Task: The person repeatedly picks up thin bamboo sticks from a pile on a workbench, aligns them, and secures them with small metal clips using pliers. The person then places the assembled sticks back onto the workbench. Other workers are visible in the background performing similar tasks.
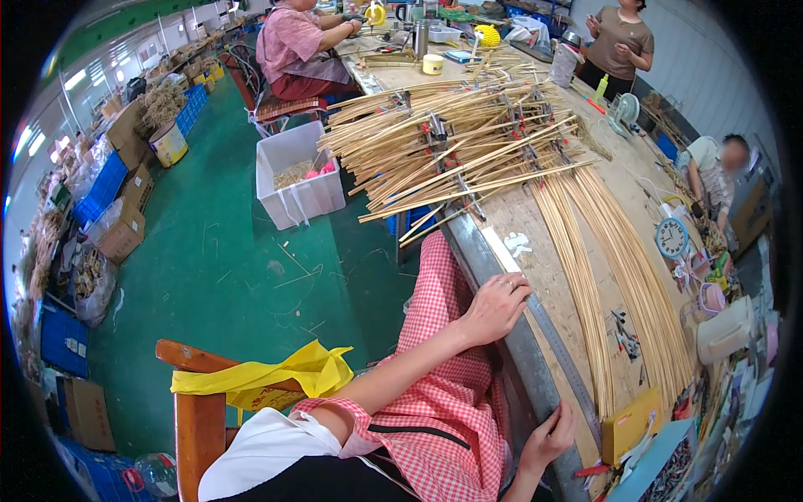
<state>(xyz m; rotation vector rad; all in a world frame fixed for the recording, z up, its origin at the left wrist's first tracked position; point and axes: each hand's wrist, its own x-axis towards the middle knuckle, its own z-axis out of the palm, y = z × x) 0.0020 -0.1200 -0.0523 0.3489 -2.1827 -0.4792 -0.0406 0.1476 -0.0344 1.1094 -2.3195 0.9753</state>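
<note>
My left hand [498, 309] rests at the table's near edge, fingers bent and pressed together, beside the upper end of a grey steel ruler [555, 339]. What its fingertips pinch, if anything, is too small to make out. My right hand [548, 435] is lower along the same edge, near the ruler's other end, with thumb and fingers closed together. Whether something thin is in it is hidden. A white strip [502, 249] lies beyond my left hand. Long bundles of thin tan sticks [577, 276] run along the table, right of the ruler.
A big pile of tan sticks with metal clamps [439, 134] covers the table ahead, some overhanging. Small black-handled tools [623, 335] lie between bundles. A yellow box [629, 427] stands near my right hand. A white bin [299, 176] is on the floor. Other people sit or stand around.
</note>
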